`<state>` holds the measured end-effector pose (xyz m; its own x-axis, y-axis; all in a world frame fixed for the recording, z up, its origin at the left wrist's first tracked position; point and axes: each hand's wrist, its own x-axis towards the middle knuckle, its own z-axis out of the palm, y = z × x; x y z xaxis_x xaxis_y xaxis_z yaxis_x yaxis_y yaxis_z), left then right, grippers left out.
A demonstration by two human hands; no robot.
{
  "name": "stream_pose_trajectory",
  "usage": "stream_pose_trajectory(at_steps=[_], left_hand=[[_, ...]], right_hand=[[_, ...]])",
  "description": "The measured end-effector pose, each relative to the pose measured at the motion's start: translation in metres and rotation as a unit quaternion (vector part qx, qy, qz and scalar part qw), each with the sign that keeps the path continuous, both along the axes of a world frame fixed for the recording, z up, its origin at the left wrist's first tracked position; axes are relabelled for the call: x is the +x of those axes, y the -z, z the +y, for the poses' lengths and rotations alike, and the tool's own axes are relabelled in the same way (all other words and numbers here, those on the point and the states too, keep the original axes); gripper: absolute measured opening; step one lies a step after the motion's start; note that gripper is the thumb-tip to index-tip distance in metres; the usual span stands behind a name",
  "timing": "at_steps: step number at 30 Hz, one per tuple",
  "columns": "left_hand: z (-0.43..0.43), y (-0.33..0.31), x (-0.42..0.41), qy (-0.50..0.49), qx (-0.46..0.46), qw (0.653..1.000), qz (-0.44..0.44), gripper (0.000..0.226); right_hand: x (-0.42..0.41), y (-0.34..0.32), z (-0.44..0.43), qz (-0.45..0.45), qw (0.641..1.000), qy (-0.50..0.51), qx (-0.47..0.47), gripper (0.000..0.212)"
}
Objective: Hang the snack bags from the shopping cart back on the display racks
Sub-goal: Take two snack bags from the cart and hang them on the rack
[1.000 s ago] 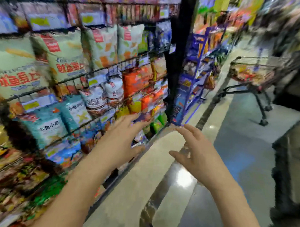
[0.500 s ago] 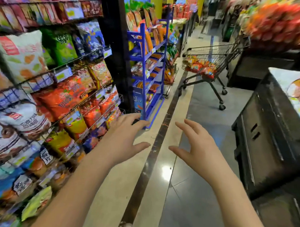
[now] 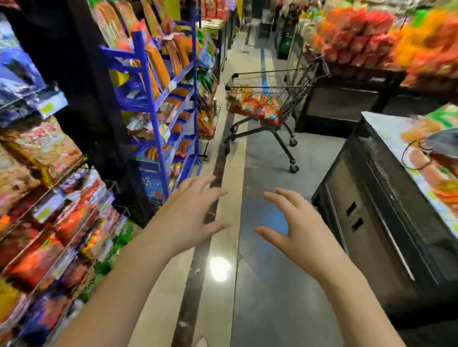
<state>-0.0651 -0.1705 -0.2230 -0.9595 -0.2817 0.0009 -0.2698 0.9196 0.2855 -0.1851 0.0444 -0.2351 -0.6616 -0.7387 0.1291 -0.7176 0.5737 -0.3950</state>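
"Two hands nearest the camera, what are they doing?"

"Both are held out over the floor (image 3: 257, 291), palms down. The left hand (image 3: 192, 213) has its fingers spread and straight, with nothing in it. The right hand (image 3: 296, 227) is the same, thumb out to the side, fingers loosely fanned, nothing in it. They are apart from each other and touch nothing."

"And beside them?"

"On the left, close by, a wire display rack (image 3: 64, 174) is packed with bright snack packs (image 3: 41, 151), too blurred to read. On the right stands a black cabinet (image 3: 363, 230); whatever lies on its tabletop is smeared by motion."

"Further on?"

"Past the left hand a blue rack (image 3: 146, 92) stands along the aisle edge, hung with orange packets (image 3: 159, 64)."

"Where are the snack bags (image 3: 256, 105) for the job?"

"In the shopping cart (image 3: 294, 97), a red, orange and yellow heap in the bottom of the basket. It stands in the aisle ahead, well apart from both hands, beyond the blue rack and to the right of it."

"Anything behind that?"

"A dark stand at upper right piled with red and orange packs (image 3: 357, 35), blurred. The aisle runs on past it."
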Motion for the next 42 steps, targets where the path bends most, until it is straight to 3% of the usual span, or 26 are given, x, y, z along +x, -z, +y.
stream_pose_trajectory(at_steps=[13,27,42], left_hand=[[-0.138,-0.013,-0.229,0.056,0.009,0.998,0.014,0.071],[-0.217,-0.017,-0.519,0.028,-0.025,0.999,0.005,0.066],[-0.349,0.001,-0.756,0.033,-0.016,0.999,0.010,0.069]], right_hand=[[-0.211,-0.018,-0.131,-0.038,0.998,0.053,-0.007,0.074],[-0.526,-0.014,-0.214,-0.049,0.996,0.024,-0.072,0.069],[-0.753,0.005,-0.340,-0.051,0.997,0.023,-0.062,0.072]])
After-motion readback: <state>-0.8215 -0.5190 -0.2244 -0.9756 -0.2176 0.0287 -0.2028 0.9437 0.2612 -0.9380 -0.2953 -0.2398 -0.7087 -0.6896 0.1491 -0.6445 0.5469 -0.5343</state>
